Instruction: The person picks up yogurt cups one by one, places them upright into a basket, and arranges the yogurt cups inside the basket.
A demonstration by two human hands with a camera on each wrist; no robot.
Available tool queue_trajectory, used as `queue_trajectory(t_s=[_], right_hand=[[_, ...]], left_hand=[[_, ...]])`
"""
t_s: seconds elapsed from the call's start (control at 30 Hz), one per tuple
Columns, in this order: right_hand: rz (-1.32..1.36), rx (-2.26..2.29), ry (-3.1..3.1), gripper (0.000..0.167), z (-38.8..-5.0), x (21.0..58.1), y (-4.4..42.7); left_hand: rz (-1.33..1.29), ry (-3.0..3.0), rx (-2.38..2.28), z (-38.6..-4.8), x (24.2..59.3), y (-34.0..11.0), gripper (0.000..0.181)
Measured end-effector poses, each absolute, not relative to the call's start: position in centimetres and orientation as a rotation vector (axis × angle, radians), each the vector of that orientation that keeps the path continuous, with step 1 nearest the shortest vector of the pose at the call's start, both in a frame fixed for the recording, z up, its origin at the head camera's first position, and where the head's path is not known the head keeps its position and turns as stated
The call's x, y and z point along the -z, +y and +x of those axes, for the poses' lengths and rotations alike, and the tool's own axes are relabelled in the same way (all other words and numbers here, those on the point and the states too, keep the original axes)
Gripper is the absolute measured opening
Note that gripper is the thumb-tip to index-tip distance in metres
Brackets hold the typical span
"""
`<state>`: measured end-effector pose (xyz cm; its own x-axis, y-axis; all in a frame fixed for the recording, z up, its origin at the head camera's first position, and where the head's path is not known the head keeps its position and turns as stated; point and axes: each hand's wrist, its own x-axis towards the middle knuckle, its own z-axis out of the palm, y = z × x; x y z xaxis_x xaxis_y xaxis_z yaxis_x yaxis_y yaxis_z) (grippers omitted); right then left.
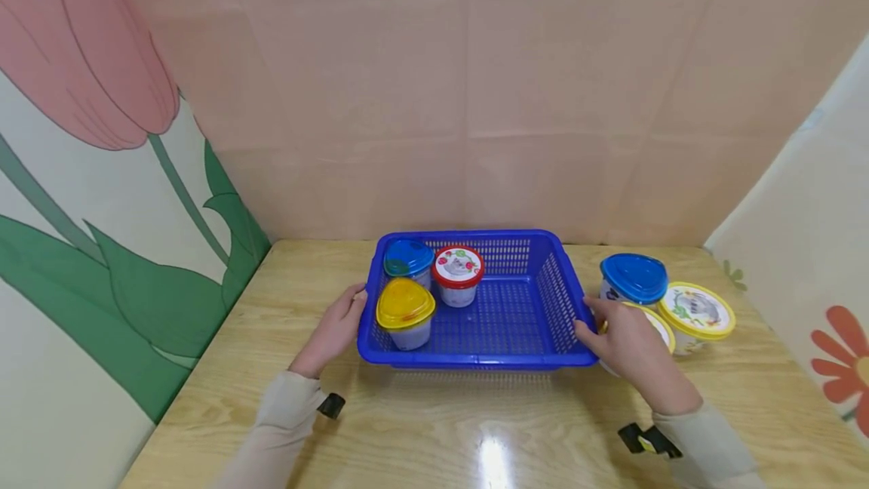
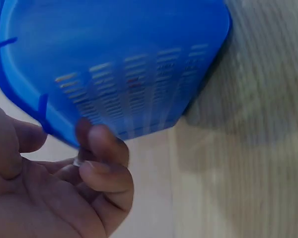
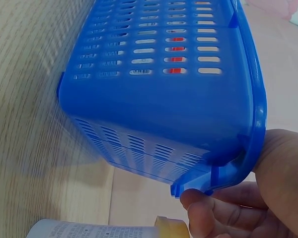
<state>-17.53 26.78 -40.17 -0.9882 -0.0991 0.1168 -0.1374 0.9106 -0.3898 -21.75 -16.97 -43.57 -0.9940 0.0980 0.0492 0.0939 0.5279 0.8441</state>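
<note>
A blue plastic basket (image 1: 498, 319) with slotted sides is held between both hands above the wooden table's middle; whether its base touches the table I cannot tell. My left hand (image 1: 333, 334) grips the left rim, and in the left wrist view its fingers (image 2: 107, 176) curl below the edge. My right hand (image 1: 631, 349) holds the right rim, thumb toward the inside. Three lidded tubs stand in the basket's left part: a blue-lidded tub (image 1: 409, 256), a red-rimmed tub (image 1: 458, 266) and a yellow-lidded tub (image 1: 406, 304).
Right of the basket stand a blue-lidded tub (image 1: 634, 278), a yellow-rimmed tub (image 1: 697, 312) and another yellow-rimmed tub (image 1: 664, 329), partly hidden by my right hand. The wooden table (image 1: 421, 429) meets a pink-beige wall covering (image 1: 434, 134) behind, with flowered panels at both sides.
</note>
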Motion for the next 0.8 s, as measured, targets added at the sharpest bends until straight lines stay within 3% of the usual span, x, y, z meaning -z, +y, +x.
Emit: queue_trajectory(t_s=[0.8], right_hand=[[0.238, -0.540, -2.865, 0.049, -17.8, 39.2, 28.8]], left_hand=[[0.250, 2.677, -1.640, -21.6, 44.2, -16.3, 0.041]])
